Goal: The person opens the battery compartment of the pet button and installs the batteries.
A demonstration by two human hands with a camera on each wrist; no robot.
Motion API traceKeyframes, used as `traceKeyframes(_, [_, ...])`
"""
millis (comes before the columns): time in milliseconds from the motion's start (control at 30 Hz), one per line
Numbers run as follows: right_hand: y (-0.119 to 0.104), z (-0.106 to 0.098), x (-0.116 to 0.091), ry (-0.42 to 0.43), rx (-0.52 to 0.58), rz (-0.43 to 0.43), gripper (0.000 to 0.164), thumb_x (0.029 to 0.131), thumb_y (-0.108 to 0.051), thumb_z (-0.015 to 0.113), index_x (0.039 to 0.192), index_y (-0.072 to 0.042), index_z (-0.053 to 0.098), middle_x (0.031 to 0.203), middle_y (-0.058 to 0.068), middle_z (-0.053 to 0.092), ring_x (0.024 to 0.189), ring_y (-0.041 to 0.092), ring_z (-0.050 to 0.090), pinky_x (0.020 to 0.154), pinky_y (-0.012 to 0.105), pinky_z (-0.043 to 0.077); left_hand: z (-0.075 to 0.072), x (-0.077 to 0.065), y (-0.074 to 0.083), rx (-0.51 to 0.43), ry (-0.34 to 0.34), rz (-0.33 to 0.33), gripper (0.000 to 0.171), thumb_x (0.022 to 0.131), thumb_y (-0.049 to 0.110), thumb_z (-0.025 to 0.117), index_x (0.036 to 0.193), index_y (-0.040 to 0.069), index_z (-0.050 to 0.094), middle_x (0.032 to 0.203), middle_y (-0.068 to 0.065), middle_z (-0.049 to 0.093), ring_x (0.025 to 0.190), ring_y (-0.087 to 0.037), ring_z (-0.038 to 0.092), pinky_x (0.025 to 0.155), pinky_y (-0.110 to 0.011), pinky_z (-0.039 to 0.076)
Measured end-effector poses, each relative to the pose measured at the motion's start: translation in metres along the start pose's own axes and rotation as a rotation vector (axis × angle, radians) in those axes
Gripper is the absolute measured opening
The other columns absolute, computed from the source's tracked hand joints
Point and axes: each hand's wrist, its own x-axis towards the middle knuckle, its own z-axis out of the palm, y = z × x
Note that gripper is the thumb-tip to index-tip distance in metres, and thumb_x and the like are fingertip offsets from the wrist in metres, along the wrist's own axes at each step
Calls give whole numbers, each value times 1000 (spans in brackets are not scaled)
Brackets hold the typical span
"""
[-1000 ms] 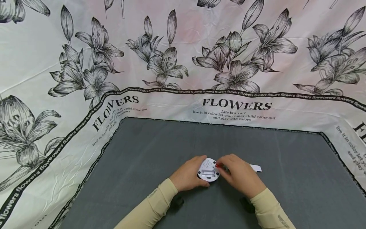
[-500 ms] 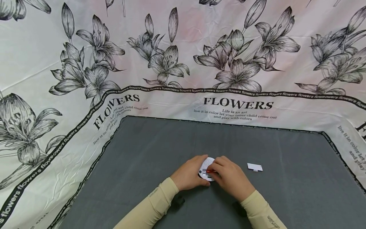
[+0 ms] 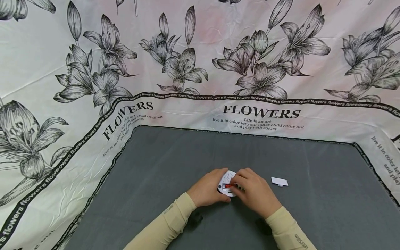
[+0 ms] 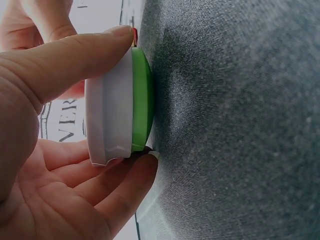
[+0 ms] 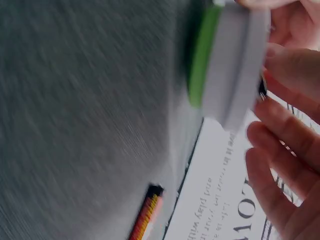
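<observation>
A round white device (image 3: pixel 227 176) with a battery compartment and small holes on its back faces up between my hands. Its green underside (image 4: pixel 142 100) is turned toward the grey cloth. My left hand (image 3: pixel 208 188) grips it by the rim, thumb on the near side and fingers on the far side. My right hand (image 3: pixel 257 191) pinches a red battery (image 3: pixel 229 186) at the compartment; its fingertips hide part of the battery. In the right wrist view, the battery's dark end (image 5: pixel 262 87) shows beside the fingers of my right hand (image 5: pixel 285 135).
A white battery cover (image 3: pixel 279 182) lies on the grey cloth (image 3: pixel 187 149) right of my hands. Another battery (image 5: pixel 146 212), black, red and yellow, lies on the cloth in the right wrist view. A flower-printed border (image 3: pixel 187 114) surrounds the grey area.
My right hand has moved left from the device's right edge to over the compartment, bringing the red battery down into it. The battery cover came fully into sight. My left hand keeps its grip.
</observation>
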Motion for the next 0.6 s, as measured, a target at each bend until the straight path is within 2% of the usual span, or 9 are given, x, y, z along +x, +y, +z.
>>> traceKeyframes(133, [4,-10,0,-47,-1,65,23,81,-21,97,93,-23,78,101,-7,71,97,12,65,80,37,61,-1,0,1,14,3,-9,97,86,35,94,165,8,43,157,-10,58,129,-20,63,109,-38,56])
traceKeyframes(267, [5,-15,0,-67,40,91,22,82,-16,96,91,-21,76,106,-6,73,97,14,68,82,41,62,-2,2,2,26,3,-15,98,86,36,94,165,8,43,158,-10,57,133,-21,62,112,-39,54])
traceKeyframes(433, [5,-13,0,-79,88,109,23,83,-7,93,91,-19,75,115,2,75,98,17,73,84,41,64,-3,2,3,31,-1,-18,97,86,36,94,165,9,42,159,-10,56,134,-21,62,113,-39,54])
traceKeyframes(600, [2,-9,-2,-68,97,154,23,82,-6,93,90,-20,76,125,8,76,96,20,76,79,39,64,0,2,2,31,-5,-28,97,86,37,94,165,9,43,159,-9,57,133,-20,62,112,-39,54])
